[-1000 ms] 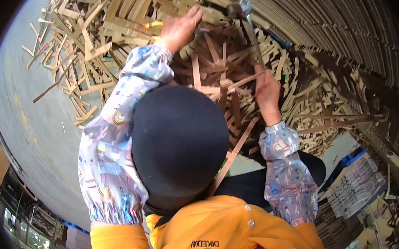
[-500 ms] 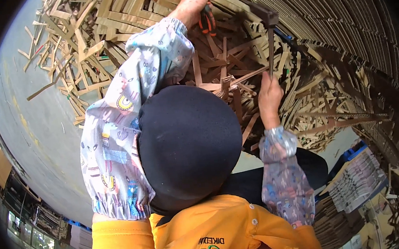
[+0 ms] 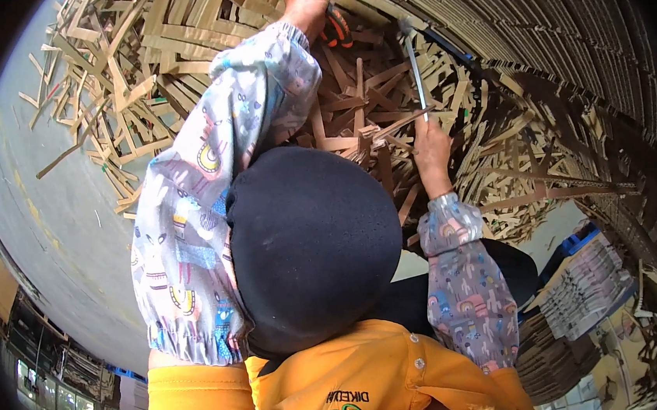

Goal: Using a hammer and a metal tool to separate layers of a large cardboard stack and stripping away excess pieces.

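- Here we are at the stack of corrugated cardboard sheets [image 3: 555, 21], and both our hands are busy!
- Our left hand [image 3: 305, 10] is just left of the stack, fingers curled around a hand tool [image 3: 341, 30] with an orange-and-black handle and metal shaft; its tip runs out of view, so we can't name its kind.
- Our right hand [image 3: 433, 153], below the stack, has its fingers wrapped around the lower shaft of a hammer [image 3: 417, 76].
- That hammer's blurred head is up by the stack's lower edge; touching or not, we can't tell.
- Lower left of the stack, brown cardboard strips [image 3: 360, 81] lie criss-crossed between our hands.
- Well left of the stack, paler strips [image 3: 139, 91] sprawl across the grey floor [image 3: 71, 212].
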Demonstrator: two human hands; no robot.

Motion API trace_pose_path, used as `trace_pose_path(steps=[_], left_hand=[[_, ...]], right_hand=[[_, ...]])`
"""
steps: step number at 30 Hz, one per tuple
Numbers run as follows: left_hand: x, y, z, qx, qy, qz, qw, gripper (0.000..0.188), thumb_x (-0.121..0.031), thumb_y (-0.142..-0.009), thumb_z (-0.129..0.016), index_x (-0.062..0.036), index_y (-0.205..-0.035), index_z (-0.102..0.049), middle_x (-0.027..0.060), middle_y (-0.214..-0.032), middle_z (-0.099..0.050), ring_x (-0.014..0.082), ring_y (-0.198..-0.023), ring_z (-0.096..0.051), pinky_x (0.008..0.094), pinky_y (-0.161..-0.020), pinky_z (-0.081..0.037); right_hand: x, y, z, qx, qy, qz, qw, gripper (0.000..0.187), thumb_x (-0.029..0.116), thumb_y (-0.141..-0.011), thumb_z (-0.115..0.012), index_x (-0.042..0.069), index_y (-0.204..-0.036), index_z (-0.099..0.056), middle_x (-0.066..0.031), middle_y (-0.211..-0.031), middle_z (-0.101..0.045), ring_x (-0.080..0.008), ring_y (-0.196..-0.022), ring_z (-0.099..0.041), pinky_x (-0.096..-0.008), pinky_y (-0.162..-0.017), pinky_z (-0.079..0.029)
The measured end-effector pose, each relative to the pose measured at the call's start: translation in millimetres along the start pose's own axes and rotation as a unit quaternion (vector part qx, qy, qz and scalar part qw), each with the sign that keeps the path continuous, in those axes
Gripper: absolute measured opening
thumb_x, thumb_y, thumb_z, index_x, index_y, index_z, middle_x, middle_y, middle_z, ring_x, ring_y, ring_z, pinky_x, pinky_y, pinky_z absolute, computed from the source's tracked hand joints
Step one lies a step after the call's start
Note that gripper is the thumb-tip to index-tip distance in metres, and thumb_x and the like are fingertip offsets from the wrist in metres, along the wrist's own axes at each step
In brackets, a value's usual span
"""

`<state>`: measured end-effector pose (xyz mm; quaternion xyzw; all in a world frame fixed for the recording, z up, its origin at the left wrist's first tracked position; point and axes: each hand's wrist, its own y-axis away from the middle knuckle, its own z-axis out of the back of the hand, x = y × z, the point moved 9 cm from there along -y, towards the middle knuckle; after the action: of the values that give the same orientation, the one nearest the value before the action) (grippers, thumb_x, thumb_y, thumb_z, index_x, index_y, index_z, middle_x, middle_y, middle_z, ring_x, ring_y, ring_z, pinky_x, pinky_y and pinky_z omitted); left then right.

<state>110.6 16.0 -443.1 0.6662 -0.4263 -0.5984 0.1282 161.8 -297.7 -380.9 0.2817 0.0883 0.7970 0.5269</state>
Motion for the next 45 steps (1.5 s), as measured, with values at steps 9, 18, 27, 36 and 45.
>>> trace_pose_path(steps=[9,18,27,36,45], left_hand=[[-16,36,77,-0.09,-0.041,-0.074,0.992,0.017,-0.011,-0.07,-0.071,-0.0018,-0.072,-0.057,0.004,-0.064,-0.055,0.014,-0.053,-0.051,0.0281,-0.048,-0.041],[-146,110,98,-0.083,-0.276,-0.265,0.92,0.072,-0.021,-0.072,-0.078,0.0041,-0.126,-0.038,0.0136,-0.106,-0.055,0.0155,-0.08,-0.058,0.0265,-0.063,-0.048],[-236,239,31,-0.045,-0.035,-0.424,0.904,0.022,-0.001,-0.085,-0.058,0.0024,-0.107,-0.058,0.01,-0.097,-0.065,0.0087,-0.072,-0.057,0.0188,-0.06,-0.042],[-225,347,-71,0.13,-0.036,-0.395,0.909,0.022,-0.001,-0.084,-0.059,0.002,-0.106,-0.057,0.0113,-0.093,-0.064,0.0061,-0.059,-0.046,0.0185,-0.055,-0.041],[-146,335,-145,0.222,-0.182,-0.326,0.901,0.018,-0.004,-0.083,-0.06,0.0003,-0.1,-0.057,0.0051,-0.082,-0.062,0.0048,-0.058,-0.043,0.0183,-0.052,-0.033]], right_hand=[[-17,55,5,-0.013,-0.224,-0.047,0.973,0.034,0.032,-0.094,-0.05,0.001,-0.081,-0.053,-0.0044,-0.055,-0.038,-0.0132,-0.051,-0.035,-0.0306,-0.048,-0.034],[-100,75,-44,-0.053,-0.472,-0.19,0.859,0.029,0.029,-0.093,-0.053,0.01,-0.072,-0.056,0.0049,-0.059,-0.044,-0.008,-0.052,-0.039,-0.0249,-0.048,-0.032],[-23,158,83,-0.13,-0.521,-0.058,0.842,0.039,0.04,-0.095,-0.047,0.008,-0.072,-0.044,0.0052,-0.055,-0.035,-0.0055,-0.044,-0.034,-0.021,-0.041,-0.027],[-56,177,173,-0.29,-0.588,-0.001,0.755,0.035,0.038,-0.097,-0.041,0.012,-0.073,-0.044,0.006,-0.057,-0.037,-0.004,-0.046,-0.034,-0.02,-0.04,-0.025],[-97,129,179,-0.47,-0.093,0.128,0.868,0.032,0.026,-0.098,-0.04,-0.001,-0.083,-0.05,-0.01,-0.063,-0.044,-0.0231,-0.06,-0.05,-0.037,-0.05,-0.039]])
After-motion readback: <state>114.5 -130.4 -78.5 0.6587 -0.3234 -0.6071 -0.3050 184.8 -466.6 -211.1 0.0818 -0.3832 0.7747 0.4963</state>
